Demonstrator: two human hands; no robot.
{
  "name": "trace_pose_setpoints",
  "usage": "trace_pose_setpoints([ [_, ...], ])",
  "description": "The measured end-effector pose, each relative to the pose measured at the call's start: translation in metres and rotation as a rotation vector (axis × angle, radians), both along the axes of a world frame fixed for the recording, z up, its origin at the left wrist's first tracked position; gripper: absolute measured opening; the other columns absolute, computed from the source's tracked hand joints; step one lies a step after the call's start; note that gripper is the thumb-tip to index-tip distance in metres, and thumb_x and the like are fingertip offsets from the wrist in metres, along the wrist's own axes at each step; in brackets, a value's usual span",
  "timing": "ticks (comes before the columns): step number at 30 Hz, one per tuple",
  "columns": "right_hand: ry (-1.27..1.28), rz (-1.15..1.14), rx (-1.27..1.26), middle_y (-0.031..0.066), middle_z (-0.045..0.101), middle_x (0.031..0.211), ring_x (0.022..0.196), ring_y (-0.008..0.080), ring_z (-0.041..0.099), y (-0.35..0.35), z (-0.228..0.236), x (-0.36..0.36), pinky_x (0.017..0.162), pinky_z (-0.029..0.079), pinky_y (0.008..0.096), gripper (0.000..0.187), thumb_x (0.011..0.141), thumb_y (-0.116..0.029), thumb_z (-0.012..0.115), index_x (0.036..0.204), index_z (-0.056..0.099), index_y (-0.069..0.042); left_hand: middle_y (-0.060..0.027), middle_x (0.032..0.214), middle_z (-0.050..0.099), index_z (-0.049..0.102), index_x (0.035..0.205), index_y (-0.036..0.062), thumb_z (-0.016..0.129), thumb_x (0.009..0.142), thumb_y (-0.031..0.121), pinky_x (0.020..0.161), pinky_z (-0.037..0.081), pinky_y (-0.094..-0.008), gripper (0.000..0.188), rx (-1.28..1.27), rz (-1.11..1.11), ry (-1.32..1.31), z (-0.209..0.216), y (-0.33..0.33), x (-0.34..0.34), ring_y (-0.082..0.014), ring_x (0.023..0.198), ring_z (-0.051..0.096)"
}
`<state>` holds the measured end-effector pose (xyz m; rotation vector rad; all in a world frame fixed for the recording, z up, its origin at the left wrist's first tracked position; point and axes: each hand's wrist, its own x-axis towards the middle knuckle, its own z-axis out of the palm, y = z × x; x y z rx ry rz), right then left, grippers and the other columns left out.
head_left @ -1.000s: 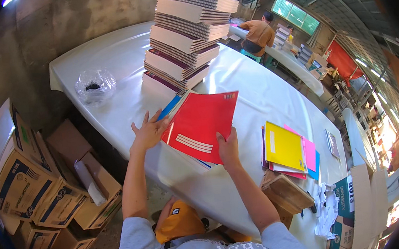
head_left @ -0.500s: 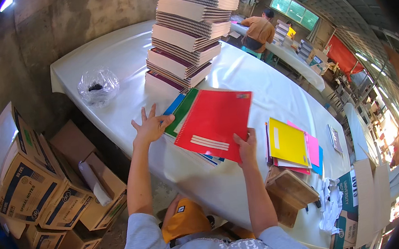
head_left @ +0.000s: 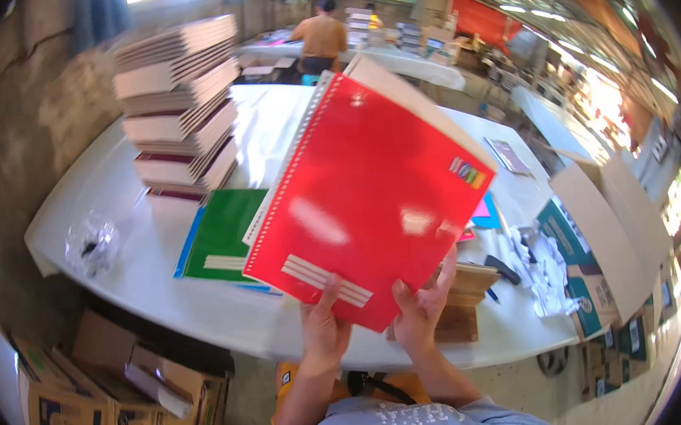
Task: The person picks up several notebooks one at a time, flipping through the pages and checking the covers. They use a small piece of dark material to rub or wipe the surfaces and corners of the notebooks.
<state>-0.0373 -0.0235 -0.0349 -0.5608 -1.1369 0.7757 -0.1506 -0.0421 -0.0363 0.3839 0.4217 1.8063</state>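
Observation:
I hold up a red-covered notebook over the table, tilted, with a punched row of holes along its left edge and pale sheets showing behind the cover. My left hand grips its lower edge, thumb on the front. My right hand pinches the lower right part, thumb in front and fingers partly behind. To the left, a green-covered notebook lies on the table, with a blue cover sticking out beneath it. The red notebook hides most of the coloured pile behind its right side.
A tall stack of notebooks stands at the back left, near a clear plastic bag. A wooden block, crumpled white material and an open carton are at right. Cardboard boxes fill the lower left. Another person sits farther back.
The red notebook has been raised off the green one and turned. My left hand has moved from the green notebook's edge to grip the red one. The head view has swung right.

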Motion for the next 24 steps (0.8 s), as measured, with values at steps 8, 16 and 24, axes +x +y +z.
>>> trace_pose_setpoints([
  [8,0.039,-0.067,-0.195,0.0077,0.063,0.101,0.091,0.0167,0.06,-0.017,0.0,0.189,0.081,0.048,0.0275,0.076,0.073,-0.009,0.074,0.136,0.031,-0.006,-0.0049,0.094,0.062,0.056,0.104,0.004,0.066,0.078,0.0,0.077,0.049,-0.0288,0.028,0.098,-0.056,0.515,-0.024,0.02,0.018,-0.0144,0.088,0.06],
  [16,-0.248,-0.015,-0.5,0.0051,0.062,0.099,0.091,0.0124,0.057,-0.026,-0.079,0.221,0.077,0.047,0.0264,0.028,0.079,-0.005,0.068,0.105,0.057,-0.002,-0.0049,0.083,0.064,0.059,0.087,0.0005,0.072,0.069,-0.006,0.071,0.051,-0.028,0.023,-0.072,-0.276,0.805,-0.067,0.038,0.05,-0.0118,0.079,0.061],
  [24,-0.433,-0.104,-0.385,0.0044,0.06,0.095,0.084,0.0133,0.057,-0.013,-0.102,0.208,0.071,0.047,0.0278,0.031,0.082,-0.006,0.064,0.112,0.054,-0.005,-0.0035,0.084,0.064,0.059,0.088,0.0006,0.071,0.071,-0.005,0.071,0.05,-0.0262,0.022,-0.006,0.003,0.813,-0.109,0.033,0.059,-0.0099,0.079,0.059],
])
